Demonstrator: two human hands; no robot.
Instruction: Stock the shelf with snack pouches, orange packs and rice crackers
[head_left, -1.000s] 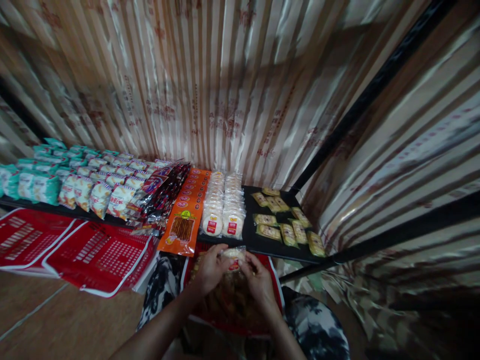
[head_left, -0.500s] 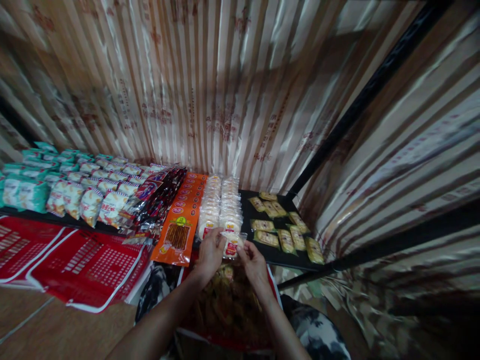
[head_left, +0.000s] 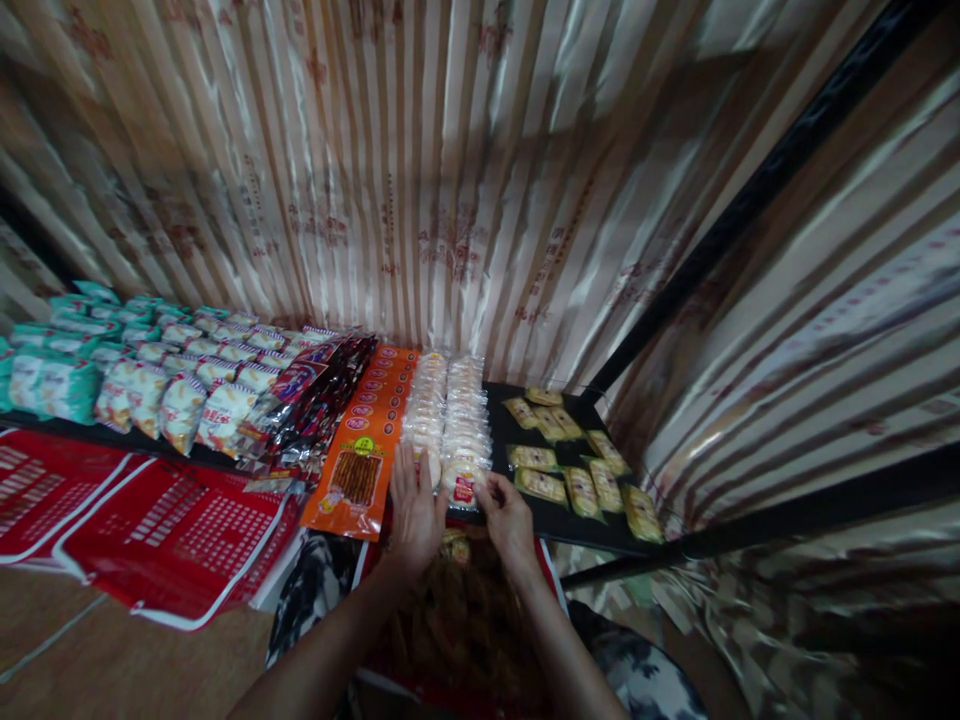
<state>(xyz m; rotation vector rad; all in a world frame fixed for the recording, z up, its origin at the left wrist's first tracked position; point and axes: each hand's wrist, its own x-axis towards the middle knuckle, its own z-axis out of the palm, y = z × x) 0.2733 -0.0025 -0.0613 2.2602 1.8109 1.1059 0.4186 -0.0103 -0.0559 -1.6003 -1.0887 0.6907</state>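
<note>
Two rows of clear packets of round white crackers point(head_left: 450, 415) lie on a black shelf point(head_left: 570, 520). My left hand point(head_left: 415, 505) rests flat, fingers stretched out, on the near end of the left row. The fingers of my right hand point(head_left: 508, 515) pinch the front packet with a red label point(head_left: 463, 486) at the near end of the right row. Below my hands a red basket point(head_left: 457, 610) on my lap holds several more packets.
Orange snack packs point(head_left: 364, 445), dark packs point(head_left: 315, 395), white and teal packs point(head_left: 112, 375) fill the shelf to the left. Yellow packets point(head_left: 574, 460) lie to the right. Red baskets point(head_left: 172, 525) stand at lower left. Striped curtain hangs behind and to the right.
Both hands lifted a cracker packet from the basket on my lap forward onto the near end of the right row. My left hand let go and now lies flat on the left row.
</note>
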